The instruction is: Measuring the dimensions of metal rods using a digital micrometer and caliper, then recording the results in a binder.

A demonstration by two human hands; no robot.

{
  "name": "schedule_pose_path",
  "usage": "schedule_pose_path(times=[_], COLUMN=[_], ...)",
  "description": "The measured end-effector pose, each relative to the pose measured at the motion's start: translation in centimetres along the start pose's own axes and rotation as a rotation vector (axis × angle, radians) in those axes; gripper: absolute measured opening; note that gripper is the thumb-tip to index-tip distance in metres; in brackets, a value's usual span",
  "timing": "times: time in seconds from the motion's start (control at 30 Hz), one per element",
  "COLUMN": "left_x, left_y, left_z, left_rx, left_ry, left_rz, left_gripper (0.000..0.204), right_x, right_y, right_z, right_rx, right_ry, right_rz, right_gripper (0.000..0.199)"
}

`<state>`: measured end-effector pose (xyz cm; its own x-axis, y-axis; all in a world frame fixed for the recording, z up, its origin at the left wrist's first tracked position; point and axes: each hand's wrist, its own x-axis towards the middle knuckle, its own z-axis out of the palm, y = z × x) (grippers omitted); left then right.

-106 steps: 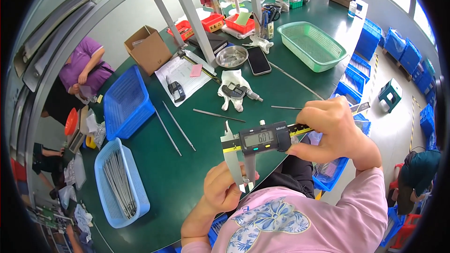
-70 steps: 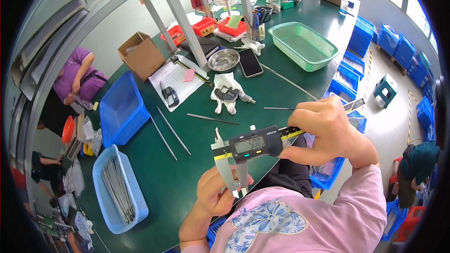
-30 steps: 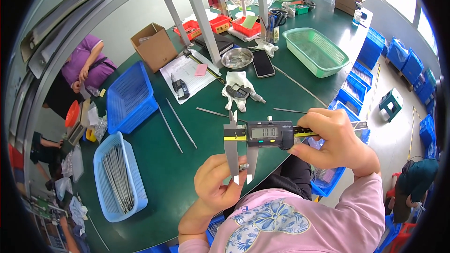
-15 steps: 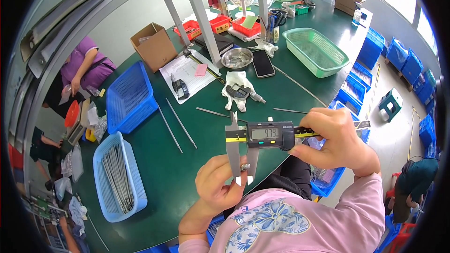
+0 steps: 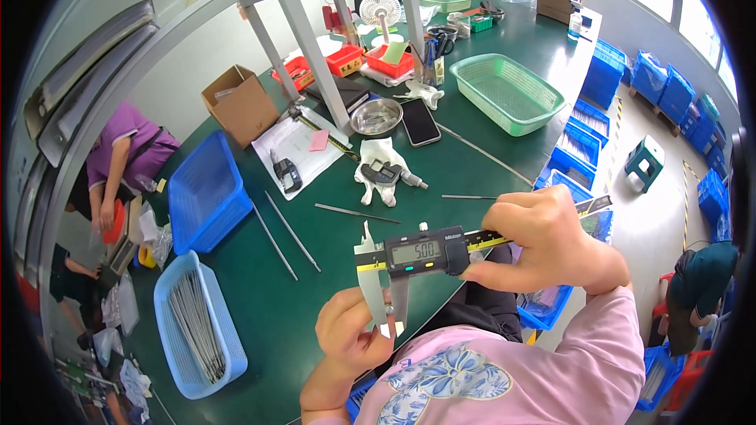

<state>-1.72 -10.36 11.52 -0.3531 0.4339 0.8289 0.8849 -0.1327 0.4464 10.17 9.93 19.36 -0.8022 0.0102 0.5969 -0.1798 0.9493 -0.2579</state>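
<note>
My right hand (image 5: 545, 242) is closed round the beam of a digital caliper (image 5: 417, 253), its thumb near the slider. The caliper's jaws point down toward me, with a small gap between them. Below the display, my left hand (image 5: 343, 332) pinches a thin metal rod (image 5: 389, 309), seen nearly end-on between the jaws. Most of this rod is hidden. Beyond the caliper, a digital micrometer (image 5: 383, 174) lies on a white glove (image 5: 378, 192).
Slim metal rods (image 5: 293, 230) lie on the green table (image 5: 276, 330). A light-blue basket (image 5: 164, 311) of rods, a blue basket (image 5: 206, 189) and a green basket (image 5: 508, 94) stand around. A phone (image 5: 421, 123) lies beside a steel bowl (image 5: 376, 116). A person in purple (image 5: 130, 145) works at left.
The caliper's jaws have moved closer together around the rod, and its display reading has dropped. Caliper and both hands sit slightly lower and further left in the picture.
</note>
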Motion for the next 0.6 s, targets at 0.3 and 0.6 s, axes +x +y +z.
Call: schedule_pose_path(times=[0.3,0.6], left_x=[-0.4,0.4], left_y=[0.0,-1.3], left_z=[-0.4,-1.3], left_rx=[-0.029,-0.100], left_ry=[0.026,0.149], left_rz=[0.016,-0.076], left_gripper=[0.021,0.029], right_x=[0.1,7.2], right_y=[-0.1,7.3], right_z=[0.5,4.9], right_rx=[0.050,-0.030], right_ry=[-0.013,0.014], right_rz=[-0.054,0.464], right_gripper=[0.035,0.043])
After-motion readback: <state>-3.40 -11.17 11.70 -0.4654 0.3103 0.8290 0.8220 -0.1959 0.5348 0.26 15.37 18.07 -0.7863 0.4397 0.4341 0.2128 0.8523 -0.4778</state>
